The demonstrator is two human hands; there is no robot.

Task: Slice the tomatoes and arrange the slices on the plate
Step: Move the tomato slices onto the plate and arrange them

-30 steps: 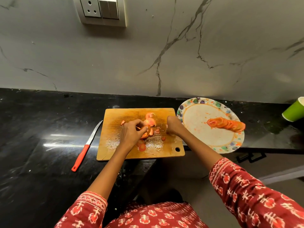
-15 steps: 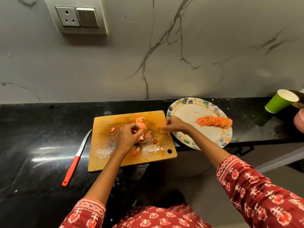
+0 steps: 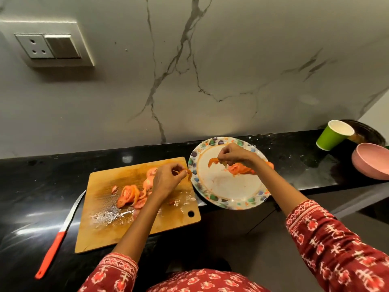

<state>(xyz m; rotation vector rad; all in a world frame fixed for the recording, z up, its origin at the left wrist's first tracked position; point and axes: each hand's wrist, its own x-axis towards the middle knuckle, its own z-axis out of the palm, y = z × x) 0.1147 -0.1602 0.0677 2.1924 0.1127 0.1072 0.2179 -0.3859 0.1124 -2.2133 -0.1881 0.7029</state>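
Pinched in your right hand (image 3: 233, 154), one thin tomato slice (image 3: 212, 162) hangs over the plate (image 3: 223, 186), drooping leftward, its long axis roughly level. Your left hand (image 3: 168, 178) pinches another slice (image 3: 188, 173) at the cutting board's (image 3: 105, 224) right edge; it hangs on edge, curling downward. Behind your right wrist, a row of slices (image 3: 240, 168) lies across the plate, left to right. More cut slices (image 3: 130, 194), red and wet, overlap on the board. Your knife (image 3: 61, 232) rests on the counter (image 3: 31, 186) left of the board.
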